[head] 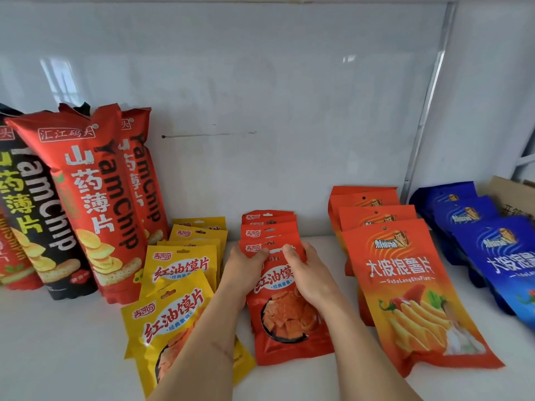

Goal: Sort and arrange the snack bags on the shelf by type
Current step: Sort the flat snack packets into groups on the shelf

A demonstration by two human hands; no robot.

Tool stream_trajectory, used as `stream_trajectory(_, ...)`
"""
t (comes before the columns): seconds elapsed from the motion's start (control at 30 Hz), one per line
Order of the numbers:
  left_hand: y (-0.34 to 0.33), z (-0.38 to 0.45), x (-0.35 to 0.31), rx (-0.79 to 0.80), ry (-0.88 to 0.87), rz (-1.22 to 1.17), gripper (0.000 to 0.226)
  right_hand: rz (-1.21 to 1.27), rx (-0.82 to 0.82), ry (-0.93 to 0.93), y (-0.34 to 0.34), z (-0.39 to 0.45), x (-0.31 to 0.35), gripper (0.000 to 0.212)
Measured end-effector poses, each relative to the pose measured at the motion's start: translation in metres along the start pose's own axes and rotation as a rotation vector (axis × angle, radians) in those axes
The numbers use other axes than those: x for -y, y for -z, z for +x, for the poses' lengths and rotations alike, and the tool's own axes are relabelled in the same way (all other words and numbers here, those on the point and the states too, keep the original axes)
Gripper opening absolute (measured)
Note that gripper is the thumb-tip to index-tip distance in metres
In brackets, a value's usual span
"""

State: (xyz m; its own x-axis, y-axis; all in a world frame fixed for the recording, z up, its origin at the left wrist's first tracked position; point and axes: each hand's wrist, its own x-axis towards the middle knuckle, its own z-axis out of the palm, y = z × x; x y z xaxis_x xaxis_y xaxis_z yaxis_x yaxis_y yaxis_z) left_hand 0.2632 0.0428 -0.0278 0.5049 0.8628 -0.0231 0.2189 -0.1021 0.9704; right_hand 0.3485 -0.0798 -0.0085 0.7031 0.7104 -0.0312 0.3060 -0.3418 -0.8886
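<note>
A row of small red snack bags (269, 231) leans in the middle of the white shelf (72, 342). Both my hands hold the front red bag (285, 322) near its top: my left hand (246, 269) grips its left edge and my right hand (307, 270) its right edge, thumbs across the front. To the left stands a row of yellow bags (179, 270) of the same brand. Tall red Yam Chip bags (95, 198) and a black one (34, 215) stand at the far left. Orange potato-chip bags (405, 285) and blue ones (498, 256) line the right.
A white back wall (260, 96) closes the shelf behind the bags. A metal upright (425, 111) runs down at the right. A cardboard box (512, 195) sits behind the blue bags. Bare shelf shows at the front left.
</note>
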Motion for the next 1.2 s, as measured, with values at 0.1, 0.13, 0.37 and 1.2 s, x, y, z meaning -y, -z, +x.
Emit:
stream_trajectory(0.1,0.0,0.0,-0.002,-0.022,0.022,-0.034,0.027,-0.038,-0.014,-0.035,0.004,-0.01,0.003,0.075)
stream_trajectory(0.13,-0.001,0.0,-0.002,-0.025,0.031,-0.046,0.029,-0.094,-0.029,-0.056,0.005,-0.015,0.001,0.082)
stream_trajectory(0.37,-0.012,0.001,-0.005,0.013,0.052,-0.052,0.043,-0.428,-0.145,-0.002,-0.003,-0.054,-0.026,0.079)
stream_trajectory(1.2,-0.048,0.002,-0.017,-0.011,0.018,0.276,0.052,-0.627,-0.414,-0.031,-0.009,-0.056,-0.045,0.063)
